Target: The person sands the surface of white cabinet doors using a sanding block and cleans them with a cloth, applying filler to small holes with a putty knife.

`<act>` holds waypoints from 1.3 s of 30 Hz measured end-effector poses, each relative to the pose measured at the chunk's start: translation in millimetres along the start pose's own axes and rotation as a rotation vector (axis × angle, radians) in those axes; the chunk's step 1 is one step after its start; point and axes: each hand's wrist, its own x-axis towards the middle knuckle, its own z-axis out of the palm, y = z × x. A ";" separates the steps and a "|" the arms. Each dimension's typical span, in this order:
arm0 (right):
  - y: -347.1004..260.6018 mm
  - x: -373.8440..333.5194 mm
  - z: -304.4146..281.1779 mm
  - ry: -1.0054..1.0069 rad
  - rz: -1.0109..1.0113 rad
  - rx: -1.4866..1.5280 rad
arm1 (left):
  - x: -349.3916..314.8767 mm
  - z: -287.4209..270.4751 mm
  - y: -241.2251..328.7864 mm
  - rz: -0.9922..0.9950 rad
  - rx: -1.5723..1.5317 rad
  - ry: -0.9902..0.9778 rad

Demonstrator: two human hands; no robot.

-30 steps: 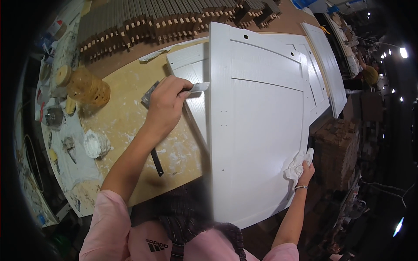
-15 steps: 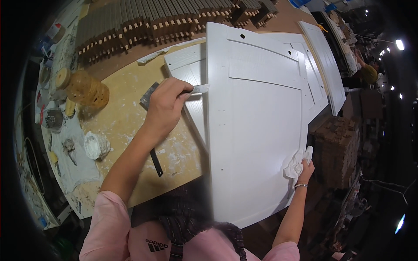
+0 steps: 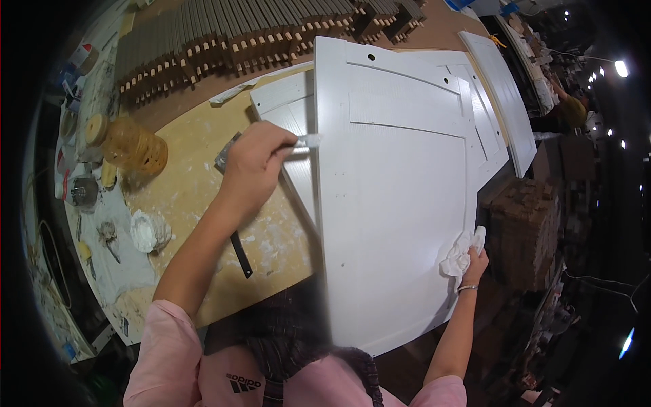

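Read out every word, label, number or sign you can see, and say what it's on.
Pink shirt: dark lettering and a striped logo, upside down here; I won't copy them out.
Red-and-white container: any print is too small to read.
White panel: none visible.

Glossy, faintly grained panel (image 3: 400, 197)

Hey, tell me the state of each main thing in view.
Left hand: closed on scraper
Scraper: whitish blade at edge of white panel
Right hand: closed on white cloth
White cloth: crumpled
White panel: overlapping another
Amber jar: lid on
Brown slats: packed in a row
Lamp: lit
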 end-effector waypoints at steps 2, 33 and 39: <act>0.7 0.0 -6.5 0.007 -0.001 -0.026 | 0.0 2.3 1.8 0.001 -0.019 -0.056; -3.8 -0.6 -9.8 0.010 -0.051 -0.149 | -44.0 -55.4 13.7 -0.229 -0.146 0.011; -10.9 7.6 -2.4 0.013 -0.021 -0.230 | -116.9 -132.2 13.2 -0.377 0.040 -0.012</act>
